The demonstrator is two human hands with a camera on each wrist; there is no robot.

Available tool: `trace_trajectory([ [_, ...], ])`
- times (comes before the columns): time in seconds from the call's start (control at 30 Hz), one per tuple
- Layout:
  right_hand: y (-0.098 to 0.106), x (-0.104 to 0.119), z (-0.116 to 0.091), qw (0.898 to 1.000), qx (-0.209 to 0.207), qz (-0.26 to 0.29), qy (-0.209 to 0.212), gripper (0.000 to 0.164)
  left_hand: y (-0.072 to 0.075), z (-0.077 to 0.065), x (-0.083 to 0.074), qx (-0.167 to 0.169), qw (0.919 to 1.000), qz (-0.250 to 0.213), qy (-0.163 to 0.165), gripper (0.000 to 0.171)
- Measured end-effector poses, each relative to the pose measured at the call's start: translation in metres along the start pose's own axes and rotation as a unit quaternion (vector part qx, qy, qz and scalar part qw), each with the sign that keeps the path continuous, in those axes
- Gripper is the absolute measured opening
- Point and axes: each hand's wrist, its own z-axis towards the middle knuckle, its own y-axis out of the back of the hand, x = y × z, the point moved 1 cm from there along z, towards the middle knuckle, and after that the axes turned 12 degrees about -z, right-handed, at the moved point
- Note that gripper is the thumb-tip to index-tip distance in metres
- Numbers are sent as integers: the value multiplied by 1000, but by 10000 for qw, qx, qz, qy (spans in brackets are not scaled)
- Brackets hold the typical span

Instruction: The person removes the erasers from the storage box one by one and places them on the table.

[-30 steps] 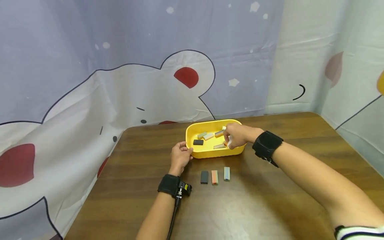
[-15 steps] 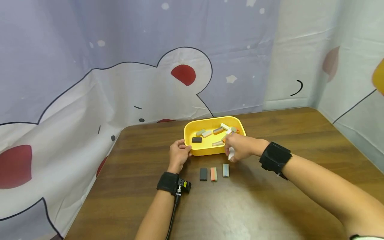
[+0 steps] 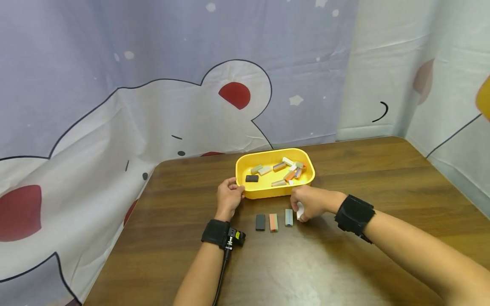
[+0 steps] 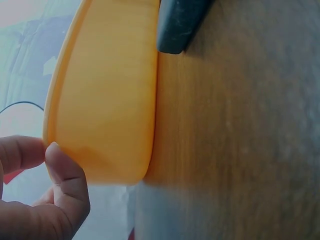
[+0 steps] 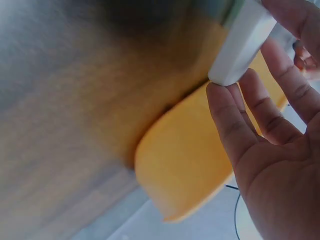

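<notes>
A second ago the right hand (image 3: 311, 201) was over the box (image 3: 268, 194), and half a second ago at its near edge; now it is in front of the box, above the tabletop (image 3: 268, 267), with the white block (image 3: 300, 211) in its grip. More blocks inside the box, toward its right end, now show where the hand hid them. The left hand (image 3: 229, 198) stays on the box, and the three blocks in front have kept their order: black block (image 3: 260, 222), orange block (image 3: 273, 222), blue block (image 3: 289, 217).

The white block is between the right hand's fingertips, just to the right of the blue block; whether it touches the tabletop I cannot tell. The right wrist view shows fingers at both ends of it, the hand narrowed to its length.

The right forearm slants in from the lower right, a black strap (image 3: 354, 216) round the wrist, fingers bent downward. The left forearm comes up from the bottom, and its thumb and a finger pinch the rim at the box's near left corner.
</notes>
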Motion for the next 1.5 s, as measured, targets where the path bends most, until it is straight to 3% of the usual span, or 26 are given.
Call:
trace_trajectory([
  [0.73,-16,-1,0,9999,107,90,7,21,-2,1,1,-176,9997,16,-158,44],
  [1.5,-19,2,-2,9999,-12,-52,146,22,2,2,2,23,10000,27,-31,44],
])
